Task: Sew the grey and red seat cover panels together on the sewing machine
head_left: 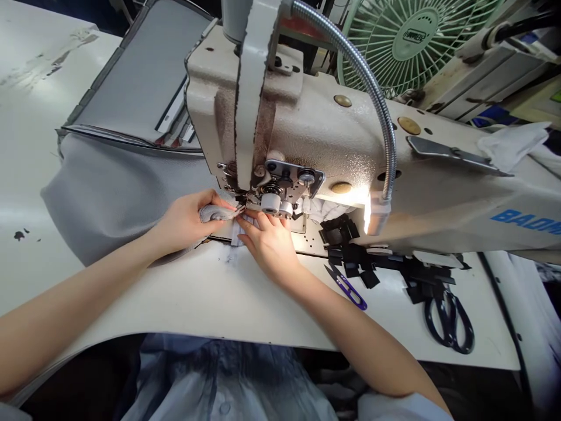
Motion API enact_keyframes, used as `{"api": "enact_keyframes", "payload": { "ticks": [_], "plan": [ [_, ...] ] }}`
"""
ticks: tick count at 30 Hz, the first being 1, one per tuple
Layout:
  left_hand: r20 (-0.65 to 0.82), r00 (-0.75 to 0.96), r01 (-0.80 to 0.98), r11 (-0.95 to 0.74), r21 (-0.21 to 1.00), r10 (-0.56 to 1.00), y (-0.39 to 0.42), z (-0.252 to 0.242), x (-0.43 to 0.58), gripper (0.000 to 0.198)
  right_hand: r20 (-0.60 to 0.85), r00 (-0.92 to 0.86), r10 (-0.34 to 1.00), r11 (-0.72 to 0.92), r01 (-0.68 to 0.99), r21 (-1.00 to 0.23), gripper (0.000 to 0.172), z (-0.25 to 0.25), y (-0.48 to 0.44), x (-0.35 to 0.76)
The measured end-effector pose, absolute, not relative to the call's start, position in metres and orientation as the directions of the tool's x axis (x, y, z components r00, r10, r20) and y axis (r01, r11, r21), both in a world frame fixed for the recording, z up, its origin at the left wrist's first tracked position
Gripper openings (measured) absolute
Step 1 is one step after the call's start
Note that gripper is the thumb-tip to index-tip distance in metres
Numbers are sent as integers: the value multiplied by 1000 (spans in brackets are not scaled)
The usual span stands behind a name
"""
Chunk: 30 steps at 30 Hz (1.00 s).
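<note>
My left hand [186,219] is closed on a folded edge of grey fabric [100,190], pinched between thumb and fingers just left of the needle area. The rest of that smooth grey piece spreads to the left over the table. My right hand [272,242] rests on the sewing machine [324,134] bed, fingers spread and pressing down by the presser foot. Beneath its thumb and forefinger a narrow light-grey strip [236,233] shows. Some right fingertips are hidden under the machine head, and the needle itself cannot be made out.
Purple thread snips [346,287] and black-handled scissors [450,321] lie to the right, beside several small black pieces [368,275]. A lit lamp [377,216] hangs on a flexible tube. Behind stand a grey panelled piece [135,70] and a green fan [416,38].
</note>
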<state>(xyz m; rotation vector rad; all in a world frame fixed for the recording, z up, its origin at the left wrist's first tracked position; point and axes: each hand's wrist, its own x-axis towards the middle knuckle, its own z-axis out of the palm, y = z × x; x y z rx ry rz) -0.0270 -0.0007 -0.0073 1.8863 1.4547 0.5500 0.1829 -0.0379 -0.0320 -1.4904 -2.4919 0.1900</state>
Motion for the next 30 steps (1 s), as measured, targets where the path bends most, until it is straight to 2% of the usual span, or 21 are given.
{"api": "enact_keyframes", "payload": {
  "ticks": [5,9,12,17,20,27,30],
  "plan": [
    [204,498,683,-526,507,843,-4,-18,-30,18,158,-465,871,491,832,-256,33,-33,-37,187],
    [304,613,640,-684,350,729,-6,-19,-30,24,169,-465,869,494,830,-257,31,-34,-40,188],
    [272,656,644,-710,285,704,-9,-15,-28,27,195,-463,864,499,837,-224,30,-33,-43,186],
    [317,597,637,-676,371,737,-7,-19,-30,23,213,-467,858,504,846,-173,31,-30,-45,183],
    [335,588,631,-677,380,736,-6,-22,-32,23,224,-470,854,509,845,-164,32,-31,-45,183],
    [250,744,607,-783,137,620,-10,-9,-27,28,226,-490,842,530,829,-177,38,-34,-46,182],
    [224,759,611,-788,79,611,-13,-6,-23,30,230,-490,841,534,820,-207,38,-33,-49,187]
  ]
}}
